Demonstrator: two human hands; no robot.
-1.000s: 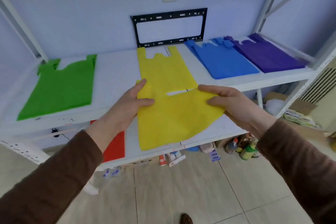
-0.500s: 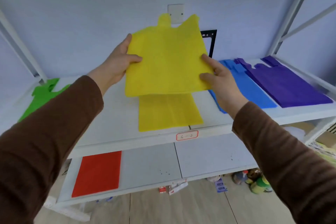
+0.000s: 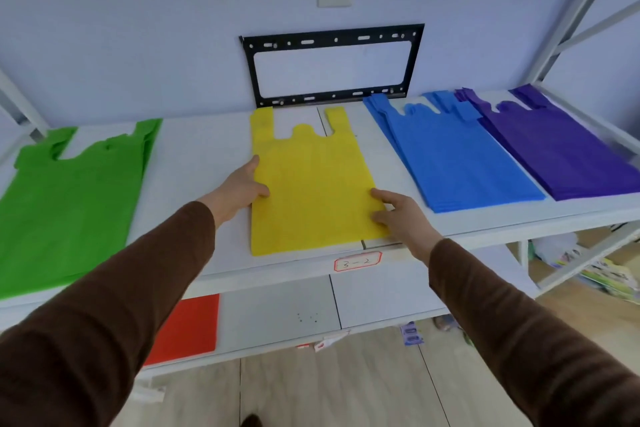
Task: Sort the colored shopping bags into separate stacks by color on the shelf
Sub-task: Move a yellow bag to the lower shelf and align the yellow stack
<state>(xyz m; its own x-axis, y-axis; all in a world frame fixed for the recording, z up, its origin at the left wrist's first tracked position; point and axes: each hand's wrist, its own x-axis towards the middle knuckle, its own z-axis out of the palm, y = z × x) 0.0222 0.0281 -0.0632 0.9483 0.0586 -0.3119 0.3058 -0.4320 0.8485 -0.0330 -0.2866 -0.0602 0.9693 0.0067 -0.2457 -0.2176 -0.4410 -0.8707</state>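
A person in brown sleeves reaches both arms toward a white shelf (image 3: 194, 163) seen from above. In the middle of the upper shelf lies a flat yellow bag (image 3: 311, 184), handles pointing toward the wall. The left hand (image 3: 242, 185) rests at the bag's left edge, thumb lying on top of the fabric and the fingers along or under the edge; whether it pinches the bag cannot be told. The right hand (image 3: 398, 213) lies on the bag's lower right corner with fingers fairly straight, pressing it flat. To the left, well apart, lies a green bag (image 3: 69, 204). To the right sits a stack of blue bags (image 3: 457, 163), and beside it, overlapping slightly at the handles, a stack of purple bags (image 3: 561, 149). A red bag (image 3: 187, 326) lies on the lower shelf. A black metal bracket (image 3: 332, 38) hangs on the wall behind.
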